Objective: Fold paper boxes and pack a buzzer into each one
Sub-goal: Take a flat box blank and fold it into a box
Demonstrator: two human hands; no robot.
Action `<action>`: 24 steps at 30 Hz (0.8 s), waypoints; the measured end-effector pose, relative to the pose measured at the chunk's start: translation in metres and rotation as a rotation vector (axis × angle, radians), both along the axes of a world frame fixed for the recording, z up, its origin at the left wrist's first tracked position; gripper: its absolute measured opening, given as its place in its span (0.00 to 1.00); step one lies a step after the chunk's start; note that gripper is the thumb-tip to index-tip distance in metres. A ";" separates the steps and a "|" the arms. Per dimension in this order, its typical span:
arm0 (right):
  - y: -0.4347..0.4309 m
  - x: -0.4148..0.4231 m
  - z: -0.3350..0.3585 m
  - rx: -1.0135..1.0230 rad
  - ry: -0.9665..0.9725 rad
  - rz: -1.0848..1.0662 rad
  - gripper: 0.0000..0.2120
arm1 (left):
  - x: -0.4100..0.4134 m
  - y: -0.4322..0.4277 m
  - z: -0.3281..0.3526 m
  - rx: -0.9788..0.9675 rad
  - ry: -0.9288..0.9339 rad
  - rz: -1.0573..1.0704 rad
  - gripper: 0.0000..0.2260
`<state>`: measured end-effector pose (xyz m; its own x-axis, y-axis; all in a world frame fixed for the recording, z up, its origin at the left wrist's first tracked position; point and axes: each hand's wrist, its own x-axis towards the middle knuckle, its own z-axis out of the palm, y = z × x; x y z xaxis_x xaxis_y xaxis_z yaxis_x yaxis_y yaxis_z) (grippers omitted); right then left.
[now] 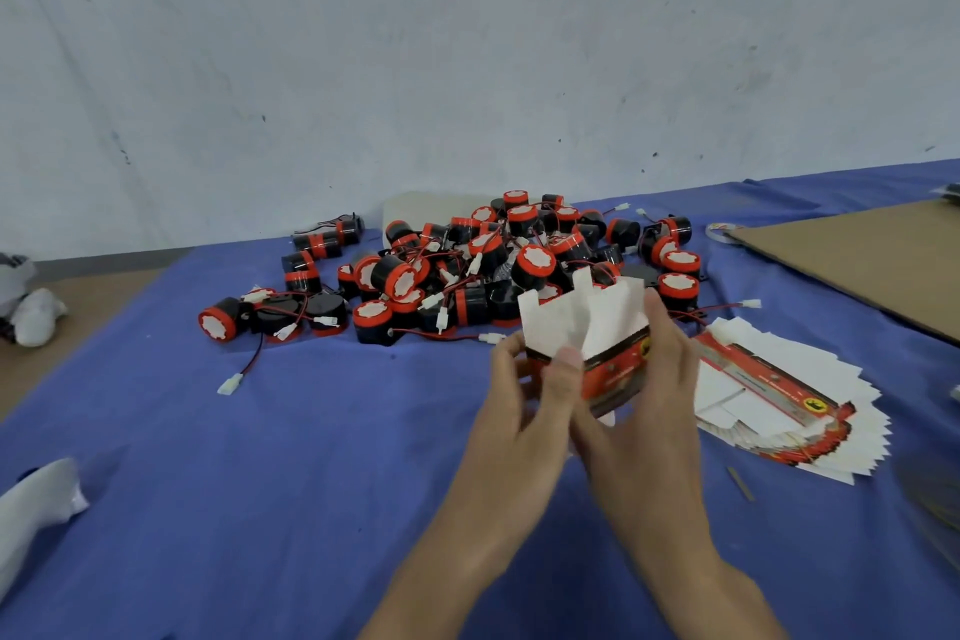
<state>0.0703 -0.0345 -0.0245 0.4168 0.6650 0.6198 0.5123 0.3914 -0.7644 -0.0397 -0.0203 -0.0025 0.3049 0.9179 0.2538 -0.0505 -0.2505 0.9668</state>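
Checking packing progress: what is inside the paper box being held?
Only white flaps and inner walls show at the open top of the paper box; no buzzer visible. The left hand and right hand cover its lower inside.

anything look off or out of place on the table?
No visible damage. The buzzers lie in a tangled heap, one white connector trailing out toward the front left. The stack of flat boxes is fanned askew. The left hand and right hand hold a half-folded box, flaps up.
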 end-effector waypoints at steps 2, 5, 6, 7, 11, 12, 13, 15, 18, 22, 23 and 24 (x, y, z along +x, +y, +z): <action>-0.001 -0.007 -0.004 -0.031 -0.049 0.112 0.48 | 0.000 0.002 0.003 0.014 -0.050 -0.017 0.23; -0.005 -0.010 -0.002 -0.005 -0.053 0.275 0.38 | -0.008 0.008 0.010 0.042 -0.100 0.011 0.27; -0.007 -0.009 0.002 0.038 -0.009 0.328 0.31 | -0.012 0.009 0.011 0.040 -0.121 0.036 0.27; -0.009 -0.008 0.006 0.081 0.078 0.377 0.24 | -0.016 0.011 0.011 0.029 -0.146 0.082 0.26; -0.011 0.009 0.025 0.066 0.300 0.344 0.16 | -0.026 0.018 0.012 -0.040 -0.200 0.219 0.27; -0.012 0.012 0.026 -0.002 0.327 0.402 0.18 | -0.027 0.019 0.011 -0.052 -0.196 0.185 0.30; -0.013 0.013 0.026 -0.080 0.385 0.518 0.20 | -0.026 0.019 0.009 -0.066 -0.177 0.137 0.33; -0.015 0.009 0.023 -0.237 0.516 0.742 0.23 | -0.022 0.016 0.008 -0.109 -0.111 0.015 0.34; -0.018 0.003 0.021 -0.254 0.618 0.837 0.28 | -0.018 0.013 0.009 -0.123 -0.040 -0.048 0.32; -0.020 0.006 0.022 -0.160 0.551 0.703 0.21 | -0.017 0.009 0.011 -0.031 -0.022 -0.048 0.23; -0.020 0.005 0.021 -0.142 0.494 0.655 0.21 | -0.015 0.006 0.012 -0.032 -0.035 -0.075 0.21; -0.020 0.002 0.019 -0.128 0.421 0.603 0.22 | -0.013 0.003 0.013 -0.044 -0.054 -0.098 0.22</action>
<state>0.0721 -0.0542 -0.0054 0.1418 0.9097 0.3903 -0.1096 0.4063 -0.9072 -0.0529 -0.0168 0.0103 0.3805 0.8951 0.2323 -0.1250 -0.1991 0.9720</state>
